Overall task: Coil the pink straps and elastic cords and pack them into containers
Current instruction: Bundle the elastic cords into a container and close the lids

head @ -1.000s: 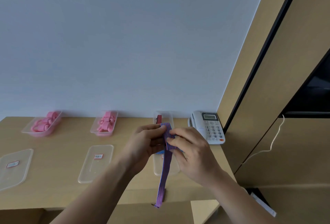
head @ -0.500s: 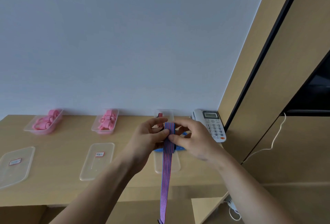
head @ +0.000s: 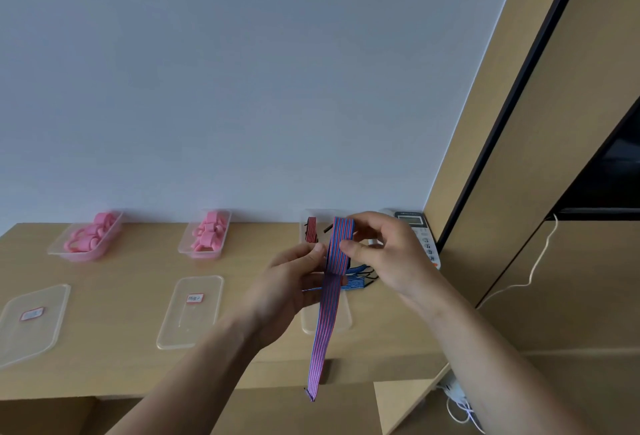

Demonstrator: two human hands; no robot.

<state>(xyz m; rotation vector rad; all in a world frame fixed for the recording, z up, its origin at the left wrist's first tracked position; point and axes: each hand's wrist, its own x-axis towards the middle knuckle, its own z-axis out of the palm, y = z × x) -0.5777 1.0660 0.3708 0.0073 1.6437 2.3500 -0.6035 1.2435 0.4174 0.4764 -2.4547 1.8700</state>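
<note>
Both grips pinch the striped elastic cord (head: 337,251) held above the worktop (head: 138,282), left hand (head: 294,282) at the fold, right hand (head: 388,254) at the top loop; if either slackens, the elastic will probably spring uncoiled.

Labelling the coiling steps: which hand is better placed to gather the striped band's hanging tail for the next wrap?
Probably left. The left hand holds the striped band low, where its tail starts hanging; the right hand pinches the loop's top, farther from that tail.
</note>
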